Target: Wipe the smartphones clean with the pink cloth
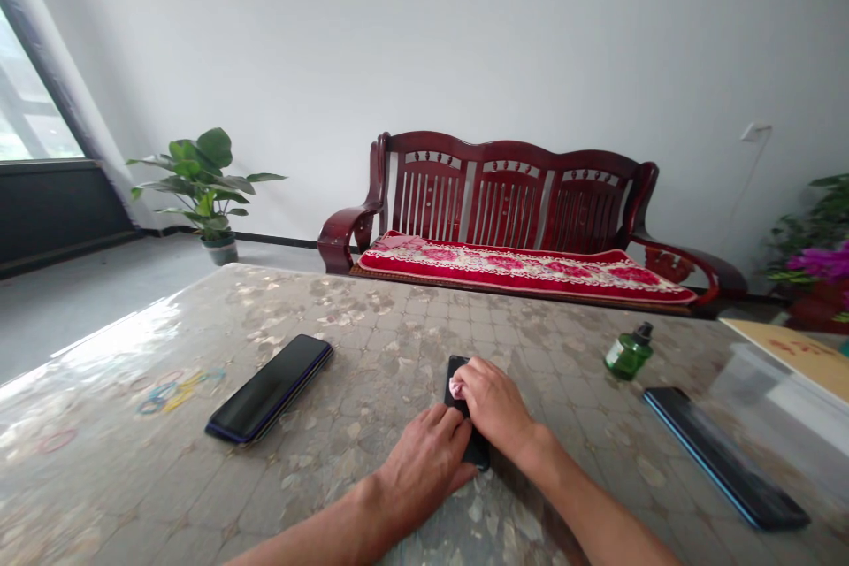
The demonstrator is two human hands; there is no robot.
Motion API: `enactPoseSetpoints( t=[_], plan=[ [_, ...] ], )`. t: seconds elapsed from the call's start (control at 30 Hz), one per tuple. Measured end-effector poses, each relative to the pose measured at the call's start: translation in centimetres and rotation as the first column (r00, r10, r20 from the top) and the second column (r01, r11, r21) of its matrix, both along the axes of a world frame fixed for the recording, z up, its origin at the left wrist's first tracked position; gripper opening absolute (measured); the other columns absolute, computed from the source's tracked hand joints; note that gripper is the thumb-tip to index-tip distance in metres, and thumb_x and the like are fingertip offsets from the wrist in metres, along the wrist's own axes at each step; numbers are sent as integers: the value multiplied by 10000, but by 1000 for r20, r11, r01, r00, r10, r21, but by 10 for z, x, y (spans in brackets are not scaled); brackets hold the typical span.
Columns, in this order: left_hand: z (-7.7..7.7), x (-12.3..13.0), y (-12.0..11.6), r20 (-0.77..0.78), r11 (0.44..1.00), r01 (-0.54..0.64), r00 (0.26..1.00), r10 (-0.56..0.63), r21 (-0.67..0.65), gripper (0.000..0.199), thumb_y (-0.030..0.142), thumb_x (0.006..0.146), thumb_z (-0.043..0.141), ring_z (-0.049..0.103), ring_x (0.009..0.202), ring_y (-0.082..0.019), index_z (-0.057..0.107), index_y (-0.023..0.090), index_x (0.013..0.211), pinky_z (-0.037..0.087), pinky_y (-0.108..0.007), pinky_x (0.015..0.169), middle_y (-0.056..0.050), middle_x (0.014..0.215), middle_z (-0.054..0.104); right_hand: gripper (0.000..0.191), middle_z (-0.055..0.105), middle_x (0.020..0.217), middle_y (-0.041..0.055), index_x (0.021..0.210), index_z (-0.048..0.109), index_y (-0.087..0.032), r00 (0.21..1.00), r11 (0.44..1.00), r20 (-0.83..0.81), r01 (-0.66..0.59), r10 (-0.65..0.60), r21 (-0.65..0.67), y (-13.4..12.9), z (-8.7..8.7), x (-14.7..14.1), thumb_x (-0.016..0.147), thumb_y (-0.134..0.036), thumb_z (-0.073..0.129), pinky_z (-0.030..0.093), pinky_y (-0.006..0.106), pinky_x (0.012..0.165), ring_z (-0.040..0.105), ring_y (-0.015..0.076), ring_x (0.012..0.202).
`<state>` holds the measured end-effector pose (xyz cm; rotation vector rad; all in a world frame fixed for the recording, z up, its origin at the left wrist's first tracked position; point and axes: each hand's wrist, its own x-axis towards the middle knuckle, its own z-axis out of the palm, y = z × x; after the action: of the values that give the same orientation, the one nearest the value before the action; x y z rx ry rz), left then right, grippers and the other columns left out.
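- Head view: I see a wide table (371,318) with a glossy stone-pattern cover, and behind it a dark red wooden bench (510,195) with a red flowered cushion (523,270)
- A potted green plant (202,181) stands on the floor at the far left, near the window
- On the table, left of my hands, lies one black phone (271,387) flat, well apart from them; a second dark phone (726,455) lies at the right, near the table edge
- In the middle, under both hands, lies a small black phone (464,411), mostly covered
- My left hand (424,460) rests on its near part, fingers together and pressed flat on it
- My right hand (494,407) is on its far part, fingers curled and pinching a small pink-white wipe (455,387) against the screen
- A small green bottle (629,352) with dark cap stands to the right, apart from the hands
- Some coloured rubber bands (169,391) lie at the far left of the table
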<state>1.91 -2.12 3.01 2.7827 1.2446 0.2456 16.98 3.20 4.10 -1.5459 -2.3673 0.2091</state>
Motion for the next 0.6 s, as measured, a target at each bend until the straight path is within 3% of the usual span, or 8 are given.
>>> enactPoseSetpoints(
  t=[0.13, 0.33, 0.6],
  plan=[
    [-3, -1, 1, 11, 1000, 0, 1000, -1, 14, 361, 395, 840, 742, 599, 1018, -277, 630, 149, 1079, 517, -393, 917, -77, 1079, 650, 208, 637, 940, 28, 859, 644, -215, 1000, 1000, -10, 26, -26, 16, 2, -3, -2, 917, -115, 470, 386, 237, 833, 575, 156, 913],
    [-5, 0, 1, 11, 999, -3, 1000, 3, 34, 377, 387, 824, 761, 578, 1089, -298, 632, 140, 1078, 490, -410, 974, -104, 1154, 644, 195, 633, 924, 5, 848, 653, -233, 992, 991, -11, -128, 128, -48, -2, -1, 2, 886, -119, 500, 384, 233, 804, 586, 147, 919],
    [-6, -1, 1, 25, 999, 7, 1000, -8, 34, 338, 389, 842, 741, 596, 973, -265, 620, 162, 1061, 532, -392, 867, -57, 1037, 641, 187, 642, 936, 35, 862, 654, -224, 999, 996, 22, 31, -33, 89, 39, -10, -5, 914, -133, 500, 386, 252, 807, 578, 166, 910]
  ],
)
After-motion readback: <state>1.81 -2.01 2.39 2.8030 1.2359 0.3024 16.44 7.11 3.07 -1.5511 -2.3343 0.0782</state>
